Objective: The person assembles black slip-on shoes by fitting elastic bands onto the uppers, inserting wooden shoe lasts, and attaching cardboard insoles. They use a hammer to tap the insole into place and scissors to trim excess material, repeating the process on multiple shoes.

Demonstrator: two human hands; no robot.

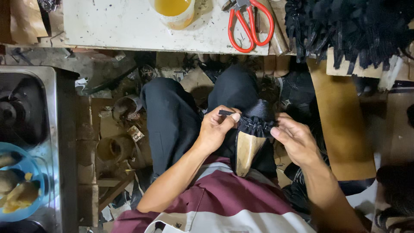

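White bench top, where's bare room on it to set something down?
The white bench top is bare left of the yellow-filled cup and between the cup and the red-handled scissors. Right of the scissors, black strips crowd it.

Between the hands, the shoe upper (254, 125) is matt black fabric, gathered into rough pleats, over a smooth tan insole (248, 149) that looks like leather or board (hard to tell which). Beyond the hands, the counter (125, 26) is a scuffed, stained white surface; on it lie scissors (250, 23) with glossy red plastic handles and a translucent plastic cup (174, 12).
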